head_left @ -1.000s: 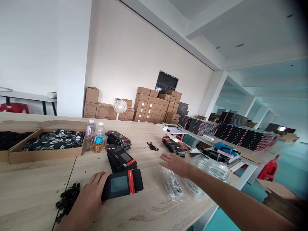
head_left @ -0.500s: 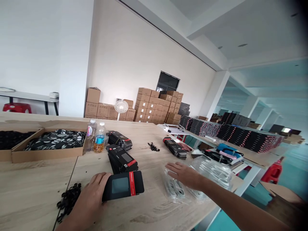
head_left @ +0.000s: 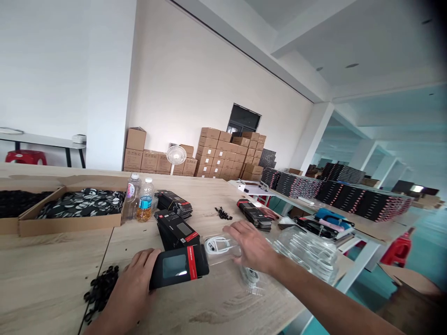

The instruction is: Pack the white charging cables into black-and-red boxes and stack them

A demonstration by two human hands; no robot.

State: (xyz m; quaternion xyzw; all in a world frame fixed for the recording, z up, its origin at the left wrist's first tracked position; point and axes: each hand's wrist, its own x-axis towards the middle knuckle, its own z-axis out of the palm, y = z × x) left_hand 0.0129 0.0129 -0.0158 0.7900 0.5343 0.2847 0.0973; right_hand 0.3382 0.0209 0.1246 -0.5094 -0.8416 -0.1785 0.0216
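Observation:
My left hand [head_left: 131, 288] grips the left end of a black box with a red stripe and a clear window [head_left: 179, 267], lifted slightly off the wooden table [head_left: 209, 307]. My right hand [head_left: 249, 244] holds a clear bag with a coiled white cable [head_left: 218, 245] and carries it beside the box's right end. Under my right forearm lies a heap of more bagged white cables [head_left: 303, 251]. A leaning row of flat black boxes [head_left: 176, 230] stands just behind the held box.
Small black rings [head_left: 101, 291] lie scattered at the left. Two bottles [head_left: 139, 202] stand by an open cardboard box of black-and-white pieces [head_left: 70, 209]. More black boxes [head_left: 254, 214] and small black parts [head_left: 222, 214] lie farther back. Cartons [head_left: 223, 153] and a fan [head_left: 176, 156] stand at the wall.
My right hand took a bagged cable from the heap and moved it left toward the black box. My left hand tilted the box up a little.

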